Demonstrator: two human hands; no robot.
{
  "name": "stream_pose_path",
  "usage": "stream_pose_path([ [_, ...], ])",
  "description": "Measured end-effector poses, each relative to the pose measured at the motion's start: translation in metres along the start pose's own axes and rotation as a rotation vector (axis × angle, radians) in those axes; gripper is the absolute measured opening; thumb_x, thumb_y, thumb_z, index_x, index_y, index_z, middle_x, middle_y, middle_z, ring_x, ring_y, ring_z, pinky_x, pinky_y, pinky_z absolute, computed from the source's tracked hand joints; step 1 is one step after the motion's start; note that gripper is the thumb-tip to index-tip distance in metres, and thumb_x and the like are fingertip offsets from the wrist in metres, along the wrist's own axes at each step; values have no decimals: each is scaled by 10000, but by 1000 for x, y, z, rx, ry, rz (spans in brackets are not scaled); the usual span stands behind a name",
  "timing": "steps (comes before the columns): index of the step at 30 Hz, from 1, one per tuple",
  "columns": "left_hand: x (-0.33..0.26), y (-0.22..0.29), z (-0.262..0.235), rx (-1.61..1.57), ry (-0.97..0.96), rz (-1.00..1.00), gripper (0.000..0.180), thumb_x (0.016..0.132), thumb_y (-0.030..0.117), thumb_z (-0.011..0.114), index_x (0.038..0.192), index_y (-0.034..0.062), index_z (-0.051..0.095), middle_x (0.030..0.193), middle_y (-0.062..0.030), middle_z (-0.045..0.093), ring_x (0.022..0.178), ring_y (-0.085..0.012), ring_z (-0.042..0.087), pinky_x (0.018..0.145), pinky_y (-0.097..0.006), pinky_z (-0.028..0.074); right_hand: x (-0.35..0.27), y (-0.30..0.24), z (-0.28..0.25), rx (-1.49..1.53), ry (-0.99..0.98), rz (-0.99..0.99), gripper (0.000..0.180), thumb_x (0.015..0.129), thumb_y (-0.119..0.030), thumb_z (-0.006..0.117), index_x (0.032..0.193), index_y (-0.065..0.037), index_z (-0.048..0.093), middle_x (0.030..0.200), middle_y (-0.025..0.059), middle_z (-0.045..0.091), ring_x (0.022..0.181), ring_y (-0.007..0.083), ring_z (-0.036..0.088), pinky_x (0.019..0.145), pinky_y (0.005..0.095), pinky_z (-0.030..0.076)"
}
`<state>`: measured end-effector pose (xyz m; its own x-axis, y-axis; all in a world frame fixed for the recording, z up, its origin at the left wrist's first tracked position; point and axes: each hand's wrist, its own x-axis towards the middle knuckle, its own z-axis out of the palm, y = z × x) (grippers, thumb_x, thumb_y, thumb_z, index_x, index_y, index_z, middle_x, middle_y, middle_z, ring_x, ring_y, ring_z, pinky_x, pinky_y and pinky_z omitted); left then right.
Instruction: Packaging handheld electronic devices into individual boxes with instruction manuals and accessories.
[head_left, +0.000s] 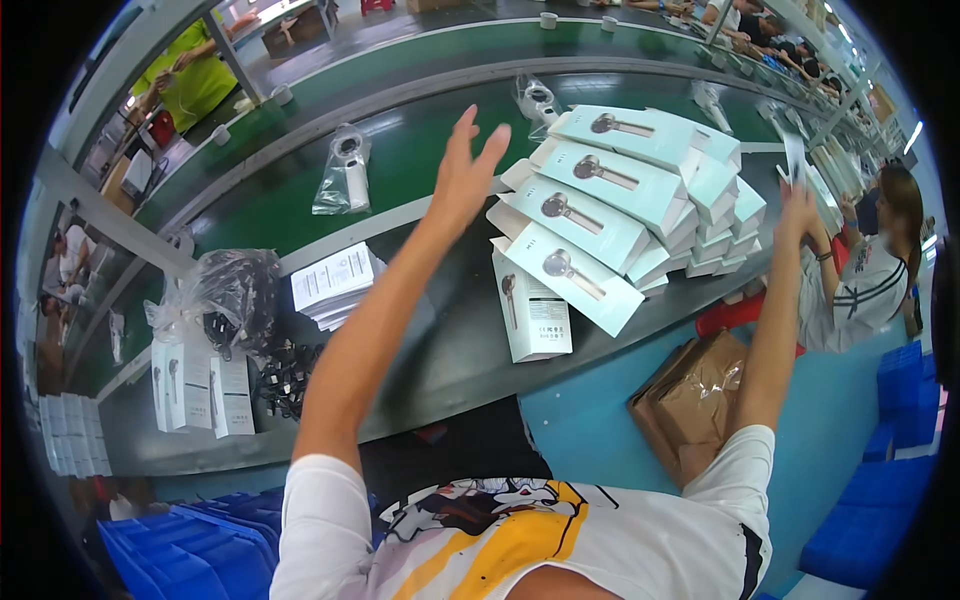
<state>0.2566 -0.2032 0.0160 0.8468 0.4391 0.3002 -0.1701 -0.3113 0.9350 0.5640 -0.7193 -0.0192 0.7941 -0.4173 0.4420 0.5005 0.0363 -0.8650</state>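
My left hand point(470, 170) reaches over the near edge of the green conveyor belt point(420, 130), thumb and fingers apart, nothing in it. Beyond it on the belt lies a white, round-headed device in a clear bag point(534, 104); another bagged device point(346, 172) lies further left. My right arm stretches far to the right, and my right hand point(796, 212) is closed on a thin white piece point(794, 158) standing up from the fingers; its kind is unclear. Between my arms, a pile of pale green boxes point(610, 185) printed with a round-headed device sits on the dark bench point(420, 370).
A stack of printed white leaflets point(335, 284), a clear bag of dark parts point(240, 290), black cables point(287, 378) and upright boxes point(182, 388) stand at left. Blue bins point(190, 545) are below. A brown carton point(695, 400) is on the floor; a co-worker point(868, 270) sits at right.
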Motion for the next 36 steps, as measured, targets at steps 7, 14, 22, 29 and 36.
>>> stream_pose_path([
  [7, 73, 11, 33, -113, -354, -330, 615, 869, 510, 601, 1209, -2, 611, 1235, -155, 587, 1128, -232, 529, 971, -337, 395, -123, -124, 209, 6, -797, 91, 273, 925, -220, 593, 1072, 9, 620, 990, 66, 657, 977, 168, 643, 897, 271, 470],
  [14, 75, 14, 65, -219, -281, -153, 318, 833, 173, 659, 1097, -2, 632, 983, -56, 640, 895, -129, 561, 838, -255, 410, -168, -177, 225, -361, -1150, 124, 220, 919, -222, 586, 1008, -23, 616, 848, -31, 581, 843, 50, 586, 721, 196, 428],
  [22, 64, 48, 16, -385, 22, 36, 238, 854, 43, 547, 1074, -21, 612, 825, -3, 574, 714, -75, 494, 620, -226, 399, -200, -224, 217, -121, -924, -30, 251, 936, -208, 572, 1057, 11, 595, 911, 22, 596, 902, 139, 648, 851, 248, 493],
  [29, -101, 84, -186, 420, -279, 554, 187, 776, 24, 514, 922, 37, 630, 921, -85, 582, 927, -225, 526, 899, -336, 343, -375, -285, 152, 118, -1077, 272, 214, 866, -122, 625, 1034, 10, 624, 937, 41, 622, 803, 82, 578, 723, 257, 482],
  [36, -177, 15, -205, 921, -585, 523, 349, 701, 47, 599, 1045, 57, 656, 1151, -130, 596, 1240, -312, 441, 1103, -528, 220, -534, -214, 207, 376, -1238, 707, 223, 906, -93, 614, 1095, 21, 581, 956, 39, 606, 767, 46, 561, 662, 177, 448],
])
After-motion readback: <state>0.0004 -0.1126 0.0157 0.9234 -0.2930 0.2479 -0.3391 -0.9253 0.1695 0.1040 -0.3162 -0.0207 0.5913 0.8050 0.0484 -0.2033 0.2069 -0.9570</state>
